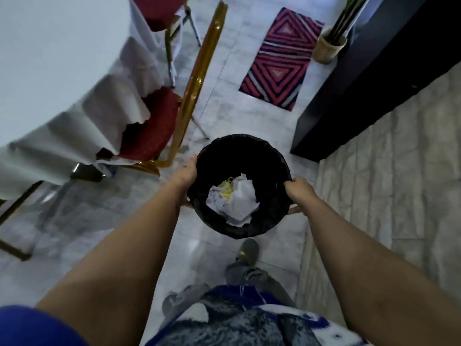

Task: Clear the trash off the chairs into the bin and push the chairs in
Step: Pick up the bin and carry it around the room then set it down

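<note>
I hold a round bin [272, 168] lined with a black bag above the tiled floor in front of me. My left hand [185, 172] grips its left rim and my right hand [298, 192] grips its right rim. Crumpled white paper [239, 199] and a yellow scrap [225, 187] lie inside. A gold-framed chair with a red seat [152, 126] stands to the left, pushed partly under the white tablecloth [62, 78]. A second red chair [159, 11] sits further back, partly hidden by the cloth.
A red, black and white patterned rug [279, 56] lies on the floor ahead. A dark cabinet [369, 78] runs along the right, with a woven plant pot [328, 46] beside it. Another chair's legs [22, 221] show at lower left.
</note>
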`<state>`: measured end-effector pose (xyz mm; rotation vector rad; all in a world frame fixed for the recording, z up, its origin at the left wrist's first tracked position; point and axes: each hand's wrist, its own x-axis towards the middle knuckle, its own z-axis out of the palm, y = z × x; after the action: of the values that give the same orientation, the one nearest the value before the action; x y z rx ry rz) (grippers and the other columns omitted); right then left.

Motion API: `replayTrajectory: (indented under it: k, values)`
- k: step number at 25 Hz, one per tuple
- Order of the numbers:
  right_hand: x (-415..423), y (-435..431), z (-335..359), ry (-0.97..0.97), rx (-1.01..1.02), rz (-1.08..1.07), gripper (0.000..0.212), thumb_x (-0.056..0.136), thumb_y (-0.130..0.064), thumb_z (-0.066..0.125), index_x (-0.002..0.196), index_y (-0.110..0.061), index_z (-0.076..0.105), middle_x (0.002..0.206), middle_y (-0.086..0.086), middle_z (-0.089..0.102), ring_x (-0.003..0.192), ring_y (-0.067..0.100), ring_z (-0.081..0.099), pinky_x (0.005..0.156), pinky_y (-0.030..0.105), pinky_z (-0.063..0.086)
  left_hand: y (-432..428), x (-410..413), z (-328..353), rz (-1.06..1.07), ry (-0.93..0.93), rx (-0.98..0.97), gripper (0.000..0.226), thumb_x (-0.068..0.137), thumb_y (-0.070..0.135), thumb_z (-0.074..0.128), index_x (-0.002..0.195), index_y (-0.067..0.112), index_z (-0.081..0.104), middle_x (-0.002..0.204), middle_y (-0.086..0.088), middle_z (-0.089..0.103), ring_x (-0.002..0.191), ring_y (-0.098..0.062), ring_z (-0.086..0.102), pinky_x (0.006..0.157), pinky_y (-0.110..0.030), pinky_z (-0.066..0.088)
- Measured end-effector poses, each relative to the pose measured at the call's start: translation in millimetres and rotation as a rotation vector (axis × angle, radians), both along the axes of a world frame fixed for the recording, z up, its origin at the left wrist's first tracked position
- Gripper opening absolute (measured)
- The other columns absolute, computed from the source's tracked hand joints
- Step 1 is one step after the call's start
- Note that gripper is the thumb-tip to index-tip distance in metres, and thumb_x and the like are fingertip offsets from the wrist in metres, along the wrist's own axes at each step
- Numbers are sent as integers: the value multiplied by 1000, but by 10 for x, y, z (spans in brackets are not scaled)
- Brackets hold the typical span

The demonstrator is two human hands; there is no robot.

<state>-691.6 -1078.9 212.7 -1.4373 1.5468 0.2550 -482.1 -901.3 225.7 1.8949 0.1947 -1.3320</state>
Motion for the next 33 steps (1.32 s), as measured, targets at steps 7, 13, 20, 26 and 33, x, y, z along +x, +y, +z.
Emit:
replayTrajectory:
  k: [7, 13, 20, 26, 33]
  values:
    - [150, -1485, 69, -35, -58, -15, 32, 93, -18, 41, 121, -8, 53, 116, 16, 58, 98, 37, 62, 72, 53, 61, -1498, 134, 120, -39, 12, -26, 74, 93, 71, 20, 141, 21, 43, 116, -9, 55, 94, -30, 54, 79, -51, 51]
    - [884, -2784, -67, -40, -101, -35, 12, 91, -18, 43, 91, -8, 50, 100, 15, 56, 92, 35, 61, 72, 49, 61, -2876, 893, -29, 70, 63, -10, 90, 78, 83, 24, 136, 17, 42, 131, -4, 56, 105, -32, 59, 84, -50, 54]
    - [1942, -4226, -34, 47, -188, 12, 23, 87, -25, 43, 98, -9, 54, 105, 14, 59, 95, 36, 61, 85, 53, 57, -4582, 2257, -937, 109, -40, -62, 123, 44, 91, 28, 143, 18, 40, 134, -13, 57, 115, -40, 58, 97, -53, 48]
    - [3136, -5605, -68, 5, -170, 83, 16, 91, -15, 42, 101, -7, 51, 103, 14, 54, 85, 31, 56, 46, 25, 45, -5725, 3224, -547, 172, 65, -9, 101, 69, 88, 20, 135, 17, 48, 128, -11, 61, 107, -38, 62, 68, -45, 58]
    - [4669, -7103, -112, -40, -170, 271, 25, 83, -25, 43, 101, -10, 53, 102, 15, 59, 98, 37, 59, 89, 50, 55, -6817, 4343, 6, 289, 39, 46, 83, 90, 74, 15, 143, 18, 44, 138, -13, 54, 116, -36, 56, 67, -41, 50]
